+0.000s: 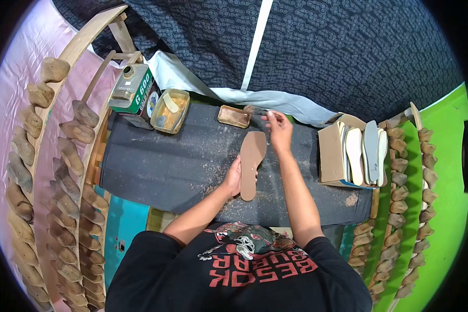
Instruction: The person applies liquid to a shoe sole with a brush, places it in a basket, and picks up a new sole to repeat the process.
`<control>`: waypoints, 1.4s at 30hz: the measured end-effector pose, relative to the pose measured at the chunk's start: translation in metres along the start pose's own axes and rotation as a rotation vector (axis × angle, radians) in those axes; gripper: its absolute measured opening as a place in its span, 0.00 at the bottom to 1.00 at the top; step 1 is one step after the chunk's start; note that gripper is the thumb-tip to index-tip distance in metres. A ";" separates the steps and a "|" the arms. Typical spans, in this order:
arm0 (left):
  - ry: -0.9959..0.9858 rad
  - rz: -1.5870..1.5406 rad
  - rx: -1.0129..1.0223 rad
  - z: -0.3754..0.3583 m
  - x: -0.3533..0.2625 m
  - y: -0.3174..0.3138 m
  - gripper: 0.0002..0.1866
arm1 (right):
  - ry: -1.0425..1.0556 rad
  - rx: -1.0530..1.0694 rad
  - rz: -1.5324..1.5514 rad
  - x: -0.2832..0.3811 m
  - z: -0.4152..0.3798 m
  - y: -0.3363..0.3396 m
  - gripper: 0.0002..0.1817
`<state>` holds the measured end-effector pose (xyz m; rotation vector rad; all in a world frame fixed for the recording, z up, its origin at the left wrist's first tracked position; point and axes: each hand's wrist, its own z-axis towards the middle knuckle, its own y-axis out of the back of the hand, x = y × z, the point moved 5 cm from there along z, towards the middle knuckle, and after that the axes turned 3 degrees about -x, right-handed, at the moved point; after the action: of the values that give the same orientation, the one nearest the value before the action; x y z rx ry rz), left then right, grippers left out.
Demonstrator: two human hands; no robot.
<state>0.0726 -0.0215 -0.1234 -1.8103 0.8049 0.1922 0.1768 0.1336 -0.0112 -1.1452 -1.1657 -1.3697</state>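
Observation:
My left hand (pixel 235 176) is wrapped around a brown shoe insole (pixel 254 156), holding it upright over the middle of the table, with its wide end away from me. My right hand (pixel 280 130) is up beyond the insole to the right, thumb and fingers pinched together. At its fingertips is a small dark, brush-like thing (pixel 258 110) with a tan, frayed end; I cannot tell exactly what it is. That end lies right by the rim of a small, shallow rectangular tray (pixel 234 116) with brownish residue inside.
A dark cloth (pixel 151 161) strewn with crumbs covers the table. At the back left stand a G 600 glue can (pixel 135 93) and a tub (pixel 161 122) with a pale piece inside. A cardboard box (pixel 331 156) of insoles stands right. Racks of wooden shoe lasts (pixel 67 179) flank both sides.

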 end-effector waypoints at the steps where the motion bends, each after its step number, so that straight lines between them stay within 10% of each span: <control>1: 0.004 0.006 0.001 0.001 -0.003 0.000 0.31 | -0.001 -0.006 0.004 0.005 -0.004 0.007 0.14; 9: -0.055 0.063 0.100 0.003 -0.026 -0.021 0.33 | 0.060 -0.181 0.266 0.036 -0.059 0.058 0.13; 42: -0.128 0.266 0.132 0.002 -0.011 -0.046 0.29 | 0.237 -0.287 -0.234 0.078 -0.087 0.102 0.07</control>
<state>0.0924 -0.0066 -0.0836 -1.5479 0.9427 0.4141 0.2650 0.0327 0.0655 -1.0288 -0.9748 -1.8462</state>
